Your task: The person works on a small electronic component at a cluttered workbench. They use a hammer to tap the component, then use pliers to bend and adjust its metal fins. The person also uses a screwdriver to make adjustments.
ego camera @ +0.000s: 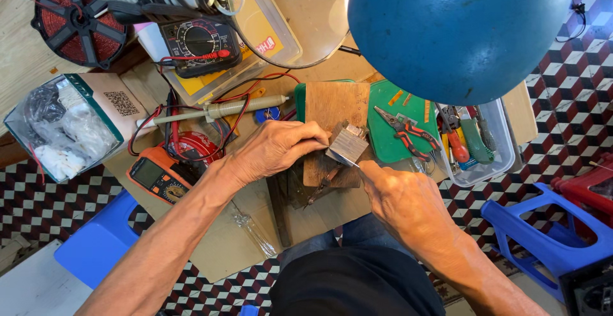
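Cluttered workbench (230, 246) over checkered floor. Left hand (271, 150) pinches one metal block (348, 143) on one wooden board (332, 108), centre; right hand (399, 194) fisted near it, grip unclear. Two meters: far (198, 44), left (156, 178).

Checkered tile floor (575, 67) surrounds a cluttered wooden worktable (306, 9); blue lamp shade (460, 28) above it, blue stools (543, 233) beside.

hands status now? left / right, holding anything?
Left hand: closed, fingers pinching the small metal block on the wooden board.
Right hand: closed around a thin tool touching the block; tool mostly hidden.
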